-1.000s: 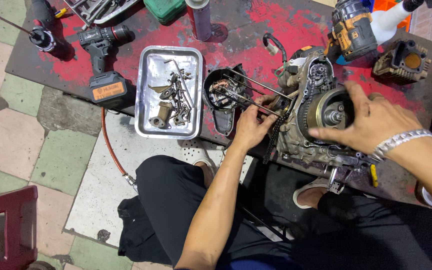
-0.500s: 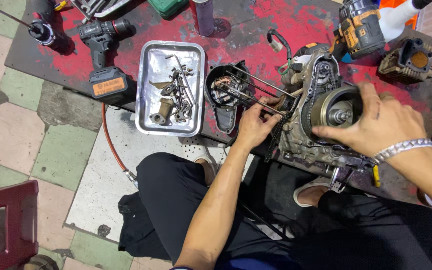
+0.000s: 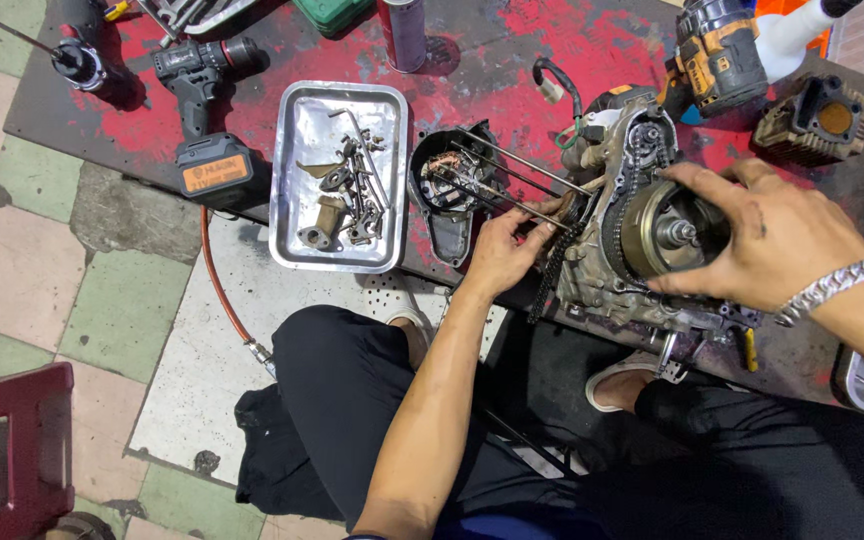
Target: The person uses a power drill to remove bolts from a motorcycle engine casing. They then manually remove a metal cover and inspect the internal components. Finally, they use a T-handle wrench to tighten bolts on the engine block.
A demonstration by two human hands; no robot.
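A greasy engine case (image 3: 620, 272) lies on a red and black mat, with long studs (image 3: 512, 170) sticking out to its left. My right hand (image 3: 767, 235), a silver bracelet on its wrist, grips the round flywheel (image 3: 667, 232) on the case with spread fingers. My left hand (image 3: 505, 252) pinches the black timing chain (image 3: 550, 270) where it hangs beside the studs. A dark round engine cover (image 3: 447, 185) lies just left of the studs.
A metal tray (image 3: 297, 215) with several bolts and small parts sits left of the cover. A cordless drill (image 3: 207, 110) and an orange hose (image 3: 222, 290) lie farther left. An impact wrench (image 3: 717, 55), a cylinder (image 3: 812, 125) and a red stool (image 3: 7, 450) are around.
My right hand has shifted on the flywheel, fingers now wrapped around its rim. My left hand has slid slightly right onto the chain. The view has shifted a little.
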